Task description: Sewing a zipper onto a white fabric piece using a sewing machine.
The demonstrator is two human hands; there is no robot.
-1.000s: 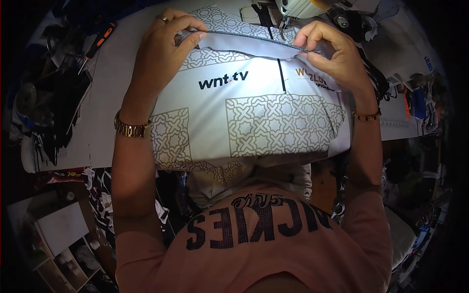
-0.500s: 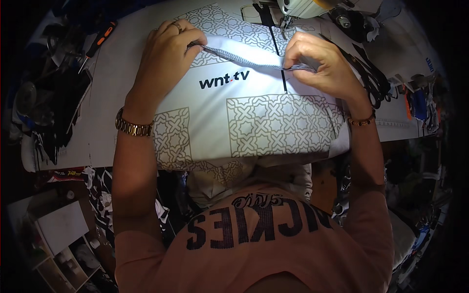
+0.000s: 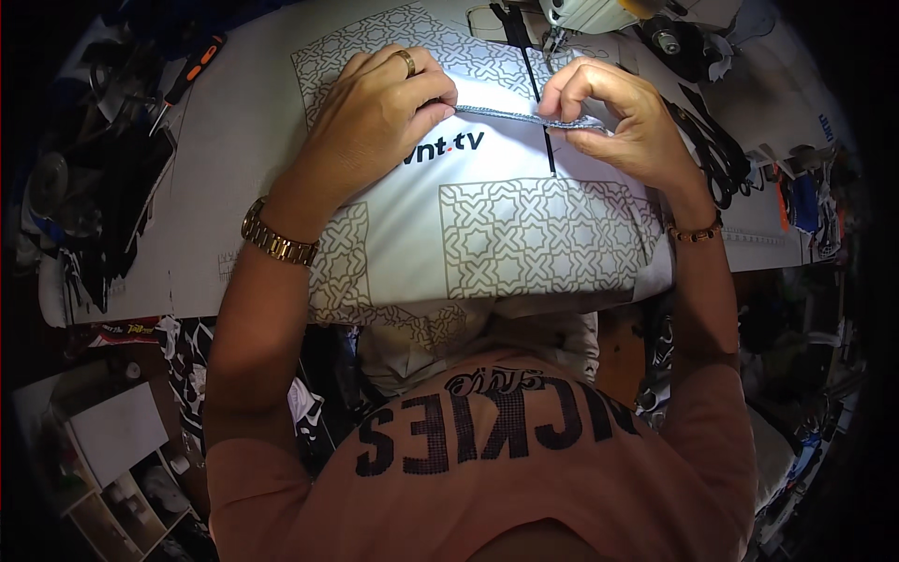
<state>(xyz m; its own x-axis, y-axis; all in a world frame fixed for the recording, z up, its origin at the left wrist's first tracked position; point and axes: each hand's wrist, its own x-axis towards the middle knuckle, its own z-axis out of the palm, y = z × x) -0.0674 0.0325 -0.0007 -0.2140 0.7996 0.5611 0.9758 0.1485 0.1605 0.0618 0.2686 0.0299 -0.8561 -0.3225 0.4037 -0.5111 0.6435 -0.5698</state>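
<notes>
A white fabric piece (image 3: 403,239) with brown geometric star patterns and dark lettering lies over the table's front part and hangs over its near edge. Across its upper part runs a raised seam (image 3: 501,115) with grey-blue overlock stitching. My left hand (image 3: 389,112) pinches this seam at its left end, fingers bent and pressed together. At its right end my right hand (image 3: 609,117) holds the same seam between thumb and fingers. Between the two hands the seam is stretched nearly straight. A dark narrow strip (image 3: 550,155) passes beneath the seam, close to my right hand.
A sewing machine (image 3: 590,17) stands at the back right, its needle area just beyond my right hand. Black scissors (image 3: 716,155) lie right of that hand. An orange-and-black screwdriver (image 3: 197,75) rests at the far left. A clear ruler (image 3: 754,238) is at the right edge.
My left hand has moved right along the seam, closer to my right hand, and now covers part of the lettering. The seam section between them is shorter and straighter. My right hand has barely moved.
</notes>
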